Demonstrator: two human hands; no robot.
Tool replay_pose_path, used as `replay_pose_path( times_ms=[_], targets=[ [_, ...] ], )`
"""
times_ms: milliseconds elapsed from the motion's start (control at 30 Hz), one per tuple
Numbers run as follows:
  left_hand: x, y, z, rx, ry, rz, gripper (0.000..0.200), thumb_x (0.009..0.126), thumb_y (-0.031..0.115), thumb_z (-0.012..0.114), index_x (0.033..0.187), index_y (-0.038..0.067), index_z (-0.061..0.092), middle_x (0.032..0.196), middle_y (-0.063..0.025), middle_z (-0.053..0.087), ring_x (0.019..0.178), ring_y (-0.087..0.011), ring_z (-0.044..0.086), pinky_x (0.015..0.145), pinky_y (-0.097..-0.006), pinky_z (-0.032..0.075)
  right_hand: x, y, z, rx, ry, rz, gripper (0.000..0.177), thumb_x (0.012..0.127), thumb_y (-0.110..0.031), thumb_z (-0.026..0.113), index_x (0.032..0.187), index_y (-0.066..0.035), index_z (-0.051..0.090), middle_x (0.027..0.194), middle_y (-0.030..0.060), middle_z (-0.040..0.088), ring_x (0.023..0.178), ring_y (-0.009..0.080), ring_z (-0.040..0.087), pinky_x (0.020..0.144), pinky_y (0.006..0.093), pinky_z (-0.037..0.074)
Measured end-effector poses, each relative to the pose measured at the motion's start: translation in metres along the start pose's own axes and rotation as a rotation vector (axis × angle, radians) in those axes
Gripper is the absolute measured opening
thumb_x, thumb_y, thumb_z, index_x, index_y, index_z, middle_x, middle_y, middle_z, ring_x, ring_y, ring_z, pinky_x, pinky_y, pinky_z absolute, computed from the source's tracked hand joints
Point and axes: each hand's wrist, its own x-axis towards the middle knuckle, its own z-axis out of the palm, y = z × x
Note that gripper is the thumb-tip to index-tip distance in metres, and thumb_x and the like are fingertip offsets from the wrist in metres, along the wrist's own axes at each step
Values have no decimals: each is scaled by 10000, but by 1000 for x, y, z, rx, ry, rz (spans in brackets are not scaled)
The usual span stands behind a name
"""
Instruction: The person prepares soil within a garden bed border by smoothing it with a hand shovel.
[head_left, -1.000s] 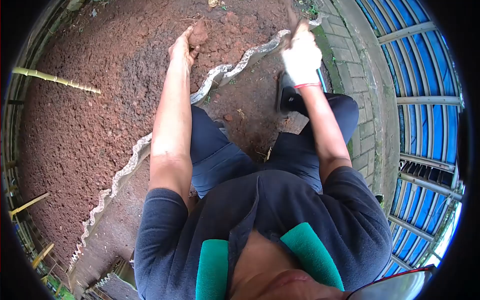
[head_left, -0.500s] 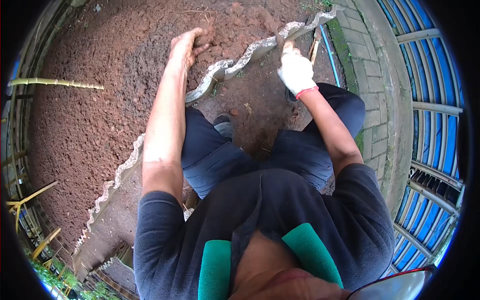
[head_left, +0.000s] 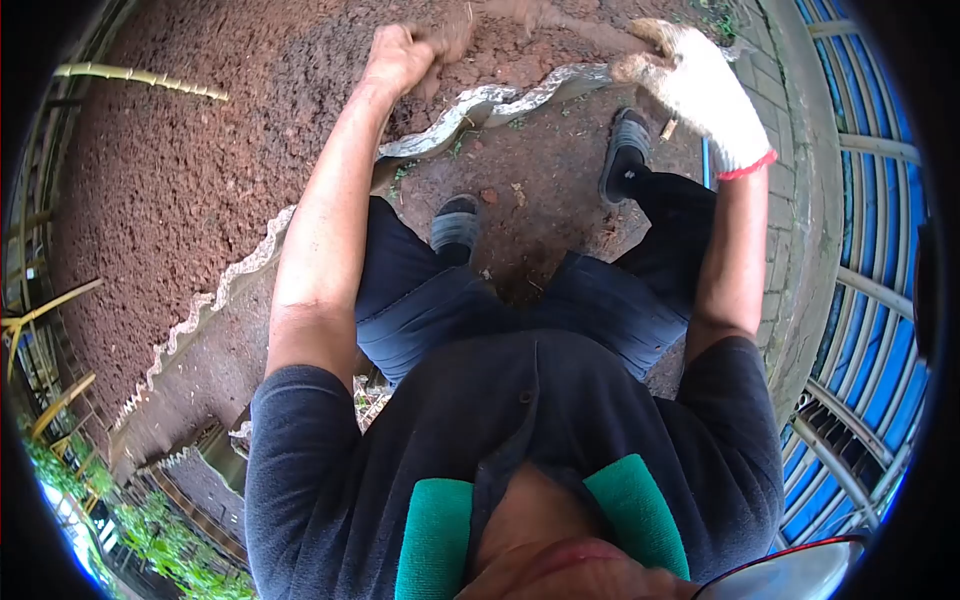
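Note:
My bare left hand (head_left: pixel 400 62) is over the bed at the top, fingers curled in against a blurred brown clump of soil and roots (head_left: pixel 455 38). To the right, my right hand (head_left: pixel 700 95), in a white knit glove with a red cuff and soiled fingertips, is closed round a soil-covered hand tool (head_left: pixel 570 22). Its long brown blade points left over the soil and is smeared by motion; I cannot tell its exact kind. Dark, crumbly soil (head_left: pixel 200 220) fills the bed. A wavy corrugated sheet edge (head_left: pixel 490 105) borders it just below my hands.
My sandalled feet (head_left: pixel 456 222) stand on the dirt path (head_left: pixel 530 190). At the right are a paved strip (head_left: pixel 785 220) and a blue-backed railing (head_left: pixel 875 200). A jointed stalk (head_left: pixel 145 78) sticks in over the bed from the left. Green plants (head_left: pixel 165 530) grow at lower left.
My right hand has swung up and to the right with the tool, whose blade now lies more sideways. My left hand has moved slightly up and right, its fingers more curled.

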Motion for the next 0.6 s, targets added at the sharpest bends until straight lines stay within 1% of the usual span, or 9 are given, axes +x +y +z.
replay_pose_path(
  times_ms=[33,133,267,400,433,500,533,567,600],
  targets=[
    [6,-17,6,-9,66,-29,338,877,116,725,1178,-29,677,961,-144,749,747,-149,706,681,-266,569,7,-11,-5,52,-124,116,518,809,-269,743,1228,20,647,863,145,698,689,192,680,624,342,552],
    [14,-40,-1,95,104,123,443,792,220,808,1156,-9,700,982,-139,752,851,-196,706,804,-335,554,34,10,12,-319,29,-431,554,749,-305,747,1207,-3,672,995,201,694,877,311,694,805,411,546],
    [1,-22,-9,224,80,205,492,728,265,846,1112,-15,718,958,-167,746,923,-246,699,884,-378,527,33,-6,12,-186,-166,-47,564,707,-320,745,1179,-17,689,1058,230,679,1012,382,650,906,432,510],
    [0,-22,3,319,150,215,493,713,300,864,1066,-18,732,929,-170,745,889,-239,703,856,-352,531,10,24,38,-368,-227,-60,510,744,-327,701,1122,16,689,1081,244,673,1036,396,652,909,471,518],
    [-1,-21,6,326,170,183,490,714,303,867,1062,-16,734,931,-162,748,881,-230,703,849,-344,532,1,32,52,-188,-56,-138,460,756,-272,761,1090,33,673,815,194,656,774,331,670,700,410,537],
    [-9,-18,13,109,221,166,471,720,300,866,1050,-12,740,914,-138,754,839,-200,700,812,-330,539,-19,17,40,587,-348,576,343,828,-231,756,1024,39,680,647,87,596,536,176,601,470,311,465],
    [-14,-14,16,-1,250,156,462,723,299,866,1044,-9,742,905,-126,757,817,-185,698,793,-323,542,-33,5,44,696,-146,595,258,872,-185,739,1001,31,679,582,7,536,435,63,490,375,235,364],
    [-18,-14,18,-109,281,139,452,726,298,866,1038,-7,745,896,-113,760,796,-170,697,774,-316,545,-39,-4,40,645,-36,480,261,877,-181,736,1009,36,678,586,18,552,438,75,498,384,242,379],
    [-10,-31,21,144,385,196,470,725,307,865,1043,-15,740,889,-139,760,784,-189,706,768,-313,546,-45,-12,35,580,73,369,263,883,-178,732,1016,41,677,590,28,567,441,88,507,393,249,393]
  ],
)
